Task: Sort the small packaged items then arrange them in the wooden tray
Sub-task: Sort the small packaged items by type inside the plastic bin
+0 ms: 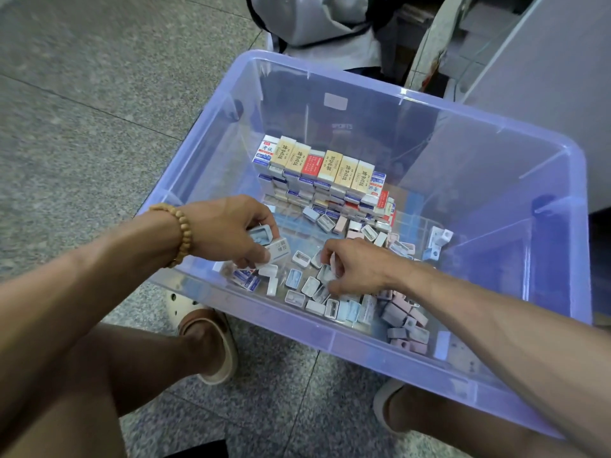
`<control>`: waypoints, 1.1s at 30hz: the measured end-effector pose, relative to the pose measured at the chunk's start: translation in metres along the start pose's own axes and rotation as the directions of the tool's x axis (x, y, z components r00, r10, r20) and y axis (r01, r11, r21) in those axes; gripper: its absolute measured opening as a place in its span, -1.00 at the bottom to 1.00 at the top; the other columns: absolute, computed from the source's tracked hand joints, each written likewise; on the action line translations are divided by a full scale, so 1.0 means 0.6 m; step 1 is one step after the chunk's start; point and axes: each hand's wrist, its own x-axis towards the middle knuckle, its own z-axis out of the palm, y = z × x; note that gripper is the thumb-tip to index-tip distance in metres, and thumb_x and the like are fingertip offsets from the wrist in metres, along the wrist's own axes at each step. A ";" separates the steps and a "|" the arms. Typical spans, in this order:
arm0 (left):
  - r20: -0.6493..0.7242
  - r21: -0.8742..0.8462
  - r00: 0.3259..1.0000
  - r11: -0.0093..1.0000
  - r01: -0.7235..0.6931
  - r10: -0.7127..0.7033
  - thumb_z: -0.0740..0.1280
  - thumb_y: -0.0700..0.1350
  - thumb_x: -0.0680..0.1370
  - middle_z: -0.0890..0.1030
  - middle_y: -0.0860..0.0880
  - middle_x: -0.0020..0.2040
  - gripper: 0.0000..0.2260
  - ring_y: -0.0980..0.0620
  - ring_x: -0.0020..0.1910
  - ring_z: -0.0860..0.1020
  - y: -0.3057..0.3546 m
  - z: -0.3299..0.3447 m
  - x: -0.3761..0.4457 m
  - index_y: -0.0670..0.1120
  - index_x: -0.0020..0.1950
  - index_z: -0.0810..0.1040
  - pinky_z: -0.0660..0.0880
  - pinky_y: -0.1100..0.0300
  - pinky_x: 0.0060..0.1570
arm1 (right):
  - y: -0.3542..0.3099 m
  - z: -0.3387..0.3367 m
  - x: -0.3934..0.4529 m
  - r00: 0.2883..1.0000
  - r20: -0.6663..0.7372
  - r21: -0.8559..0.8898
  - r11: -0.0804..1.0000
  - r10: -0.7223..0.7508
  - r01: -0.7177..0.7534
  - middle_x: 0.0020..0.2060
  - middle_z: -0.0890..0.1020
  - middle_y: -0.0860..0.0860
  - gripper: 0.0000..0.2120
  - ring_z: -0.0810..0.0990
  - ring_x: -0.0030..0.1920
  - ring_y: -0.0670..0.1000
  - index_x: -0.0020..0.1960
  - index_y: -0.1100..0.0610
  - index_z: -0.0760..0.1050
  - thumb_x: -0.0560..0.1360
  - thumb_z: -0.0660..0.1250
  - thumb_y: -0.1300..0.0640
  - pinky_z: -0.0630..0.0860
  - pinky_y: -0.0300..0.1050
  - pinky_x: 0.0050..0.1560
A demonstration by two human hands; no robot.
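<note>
**Head view: both hands among loose packets in a plastic bin**

Head view shows the small packaged items in two groups inside a translucent purple bin [330, 342]. At the far side, a neat stack of boxed items [317, 180] rises in several layers, its top row mostly cream boxes with one red box and blue-and-white boxes at the ends. On the near part of the bin's bottom lies a loose scatter of small packets [314, 292], white, pale blue and pink, tipped at all angles; the pink ones cluster toward the near right corner.

The left hand [231, 233] reaches in over the near left rim, its fingers curled round a few packets [269, 246], a pale blue one and a white labelled one among them. The right hand [357, 269] is low in the scatter, its fingers bent and pinching a white packet [332, 264] at the fingertips.

A beaded bracelet [183, 233] circles the left wrist. The bin sits on a speckled stone floor [82, 110], between the person's feet in pale sandals [218, 345]. Beyond the far rim lies a grey bag [314, 21].
</note>
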 end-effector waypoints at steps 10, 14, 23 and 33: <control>-0.118 -0.265 0.986 0.961 0.080 -0.114 0.41 -0.30 0.50 0.69 -0.17 -0.14 -0.88 0.01 -0.30 0.68 -0.009 -0.004 -0.011 -0.16 0.01 0.59 0.65 0.14 -0.17 | -0.072 -0.111 0.049 0.854 -0.429 0.735 0.663 0.293 0.141 -0.44 0.62 0.04 -0.77 0.57 -0.52 -0.06 -0.26 0.19 0.57 0.55 0.43 0.13 0.42 -0.21 -0.49; -0.121 -0.384 0.982 0.919 0.087 -0.144 0.40 -0.33 0.50 0.67 -0.25 -0.10 -0.86 0.02 -0.31 0.67 -0.008 -0.005 -0.016 -0.22 0.04 0.57 0.65 0.17 -0.19 | -0.114 -0.141 0.115 0.772 -0.489 0.769 0.618 0.406 0.162 -0.43 0.64 0.09 -0.65 0.63 -0.47 0.04 -0.39 0.13 0.52 0.57 0.39 0.11 0.50 -0.16 -0.46; -0.144 -0.399 0.975 0.912 0.098 -0.168 0.41 -0.29 0.51 0.68 -0.20 -0.10 -0.83 -0.06 -0.19 0.70 -0.010 -0.008 -0.016 -0.20 0.08 0.57 0.65 0.13 -0.12 | -0.159 -0.147 0.173 0.718 -0.489 0.791 0.598 0.495 0.127 -0.32 0.69 0.18 -0.87 0.70 -0.43 0.06 -0.24 0.21 0.50 0.46 0.28 0.33 0.68 0.15 -0.28; -0.201 -0.376 0.968 0.924 0.067 -0.152 0.42 -0.29 0.50 0.68 -0.16 -0.17 -0.87 0.03 -0.30 0.67 -0.002 -0.010 -0.019 -0.18 0.03 0.57 0.64 0.19 -0.15 | -0.103 -0.108 0.085 0.830 -0.525 0.517 0.845 0.188 0.135 -0.30 0.69 0.05 -0.79 0.68 -0.30 0.03 -0.21 0.17 0.62 0.52 0.25 0.27 0.58 -0.10 -0.26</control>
